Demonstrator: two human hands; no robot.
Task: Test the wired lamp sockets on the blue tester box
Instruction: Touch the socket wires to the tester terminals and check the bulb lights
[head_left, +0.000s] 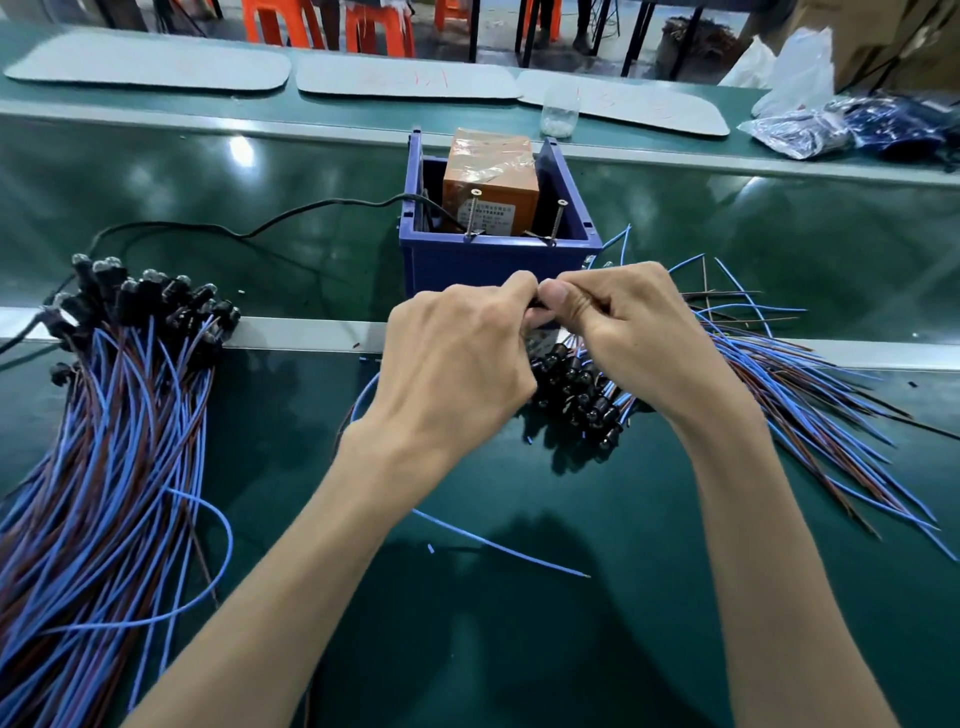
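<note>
left hand (457, 358), right hand (639, 338) pinch 1 socket (536, 312)

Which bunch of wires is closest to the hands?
The right bunch: its black sockets lie just under the left hand and right hand, which pinch a small dark part. The other bunch lies far left, touching neither hand.

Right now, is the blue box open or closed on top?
Open. The blue box has no lid; an orange unit shows inside it, and two screws stand at its front rim.
</note>
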